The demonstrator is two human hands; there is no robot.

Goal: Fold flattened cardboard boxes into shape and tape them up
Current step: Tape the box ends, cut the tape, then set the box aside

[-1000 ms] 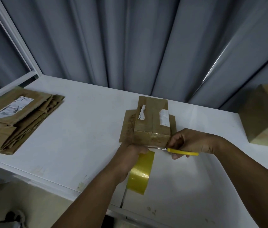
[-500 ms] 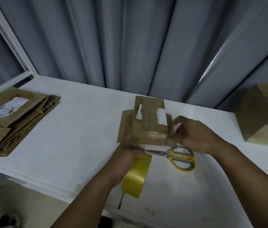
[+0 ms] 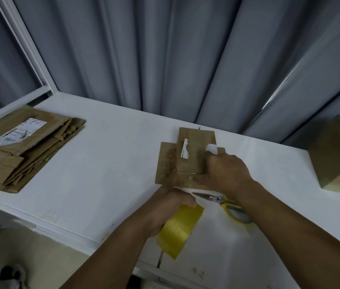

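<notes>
Box (image 3: 192,151), far desk (image 3: 112,163) edge: seemingly part-taped, flaps (image 3: 165,161) open.
Your left hand (image 3: 173,207) grips tape roll (image 3: 179,230); right hand (image 3: 225,172) holds box.

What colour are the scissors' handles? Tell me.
Yellow with grey insides; the scissors show best in the head view.
</notes>
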